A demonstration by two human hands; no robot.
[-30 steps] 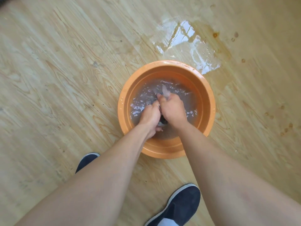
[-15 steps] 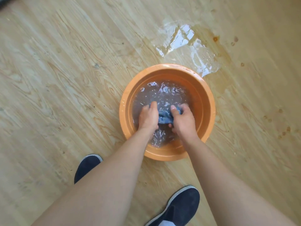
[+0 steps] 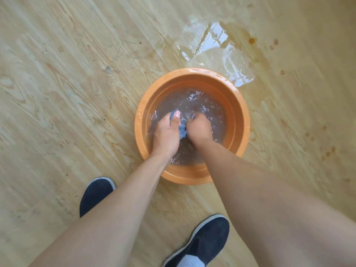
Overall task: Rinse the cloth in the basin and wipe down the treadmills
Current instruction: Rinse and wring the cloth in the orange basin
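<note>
An orange plastic basin (image 3: 241, 112) stands on the wooden floor, holding cloudy, rippling water. A blue-grey cloth (image 3: 182, 129) sits in the water, bunched between both hands and mostly hidden by them. My left hand (image 3: 166, 132) grips the cloth's left end, thumb pointing up over the fabric. My right hand (image 3: 200, 128) is curled into a fist around the cloth's right end, knuckles at the water's surface. No treadmill is in view.
A puddle of spilled water (image 3: 217, 53) lies on the floor just behind the basin, with brown drip stains (image 3: 252, 41) to its right. My two dark shoes (image 3: 96, 193) (image 3: 204, 241) stand on the floor in front of the basin.
Both hands have drawn closer together on the cloth, bunching it, after being spread apart half a second ago. The water keeps churning.
</note>
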